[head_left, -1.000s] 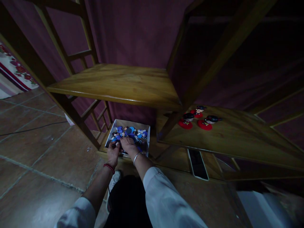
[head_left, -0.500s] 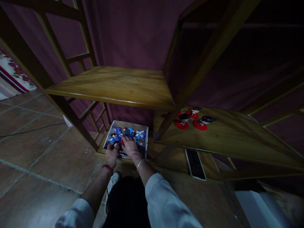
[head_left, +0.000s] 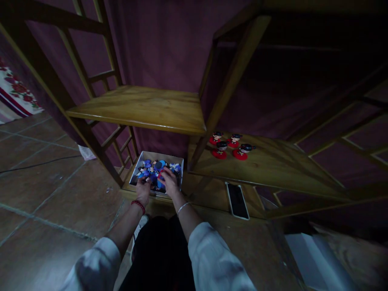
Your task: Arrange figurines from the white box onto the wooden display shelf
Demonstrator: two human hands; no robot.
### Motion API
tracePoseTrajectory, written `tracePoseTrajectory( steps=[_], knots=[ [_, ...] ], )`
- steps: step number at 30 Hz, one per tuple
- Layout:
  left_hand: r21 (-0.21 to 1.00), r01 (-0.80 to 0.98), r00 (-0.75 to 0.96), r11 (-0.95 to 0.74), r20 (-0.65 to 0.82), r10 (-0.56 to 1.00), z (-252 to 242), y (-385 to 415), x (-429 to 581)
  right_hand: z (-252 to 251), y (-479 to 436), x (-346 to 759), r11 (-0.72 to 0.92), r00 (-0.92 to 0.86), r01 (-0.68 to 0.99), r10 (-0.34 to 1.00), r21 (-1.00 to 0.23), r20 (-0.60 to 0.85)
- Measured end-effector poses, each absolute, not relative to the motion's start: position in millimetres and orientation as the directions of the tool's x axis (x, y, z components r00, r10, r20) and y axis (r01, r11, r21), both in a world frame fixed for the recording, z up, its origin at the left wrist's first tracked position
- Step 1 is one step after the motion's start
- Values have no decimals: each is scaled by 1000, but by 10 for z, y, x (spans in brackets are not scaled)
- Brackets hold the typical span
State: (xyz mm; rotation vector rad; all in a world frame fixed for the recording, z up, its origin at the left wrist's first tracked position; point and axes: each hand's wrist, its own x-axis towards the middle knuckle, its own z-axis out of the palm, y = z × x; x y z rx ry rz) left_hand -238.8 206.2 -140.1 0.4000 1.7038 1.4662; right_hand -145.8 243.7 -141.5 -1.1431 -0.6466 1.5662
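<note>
A white box (head_left: 138, 165) of several small blue and red figurines (head_left: 153, 169) sits on the bottom board of a wooden shelf unit. My left hand (head_left: 143, 188) rests at the box's near left edge, fingers curled among the figurines; what it holds is hidden. My right hand (head_left: 169, 184) is in the box, fingers pinched on a red-based figurine (head_left: 159, 175). Several red-based figurines (head_left: 230, 145) stand on the lower right shelf (head_left: 273, 165).
A bare wooden shelf (head_left: 142, 107) hangs above the box. A dark phone (head_left: 237, 200) lies on the bottom board to the right. Slanted wooden posts (head_left: 227, 85) frame the shelves. Tiled floor (head_left: 45, 190) with a black cable lies left. A purple wall stands behind.
My right hand has pulled back toward the box's near right side, now pinching a red-based piece. The view has shifted, bringing a further figurine on the right shelf into sight.
</note>
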Motion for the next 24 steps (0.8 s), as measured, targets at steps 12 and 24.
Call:
tracePoseTrajectory(
  steps=[12, 24],
  knots=[
    [925, -272, -521, 264, -372, 768, -1110, 1958, -2110, -1268, 2263, -1168, -489, -159, -636, 839, -596, -520],
    [899, -329, -485, 288, -423, 765, -1136, 1941, -2109, -1322, 2225, -1120, -462, -132, -698, 834, -548, -536]
  ],
)
